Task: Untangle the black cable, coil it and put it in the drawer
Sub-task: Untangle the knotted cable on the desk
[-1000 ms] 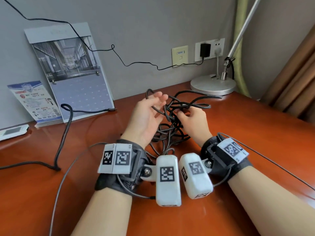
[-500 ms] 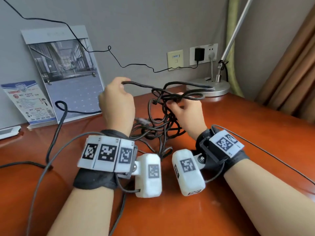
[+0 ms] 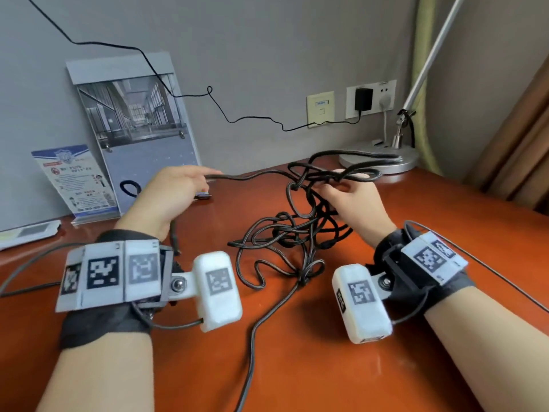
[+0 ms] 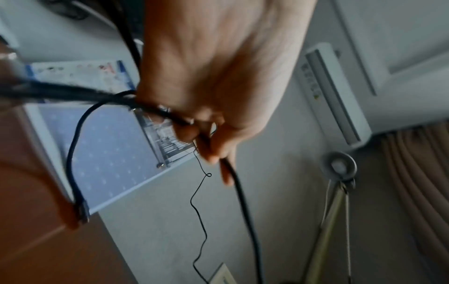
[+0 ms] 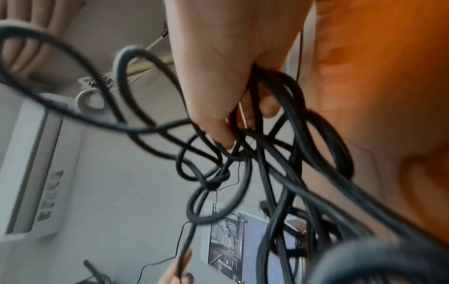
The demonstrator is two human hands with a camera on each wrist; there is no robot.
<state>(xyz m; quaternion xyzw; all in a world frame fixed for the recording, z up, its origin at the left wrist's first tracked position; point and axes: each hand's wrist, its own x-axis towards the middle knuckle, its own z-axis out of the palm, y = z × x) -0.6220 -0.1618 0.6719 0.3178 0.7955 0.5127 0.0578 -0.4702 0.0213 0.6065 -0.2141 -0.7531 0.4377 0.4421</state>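
Observation:
A thick black cable (image 3: pixel 285 230) lies in a knotted heap on the red-brown desk (image 3: pixel 341 367), with its upper loops lifted. My left hand (image 3: pixel 175 188) pinches one strand (image 4: pixel 239 196) and holds it out to the left. My right hand (image 3: pixel 353 200) grips a bundle of loops (image 5: pixel 267 146) above the heap. The strand runs taut from the left hand to a knot (image 3: pixel 294 185) just left of the right hand. One loose end trails off toward the desk's front edge. No drawer is in view.
A calendar stand (image 3: pixel 133 126) and a leaflet holder (image 3: pixel 77 179) lean on the wall at the back left. A lamp base (image 3: pixel 383 162) sits at the back right under wall sockets (image 3: pixel 371 98). A thin black cord (image 3: pixel 237 120) hangs along the wall. Another cable (image 3: pixel 130 187) loops behind my left hand.
My left hand has taken one strand and pulled it out to the left, away from the knot. My right hand has kept its hold on the loops, and the tangle has stretched wider.

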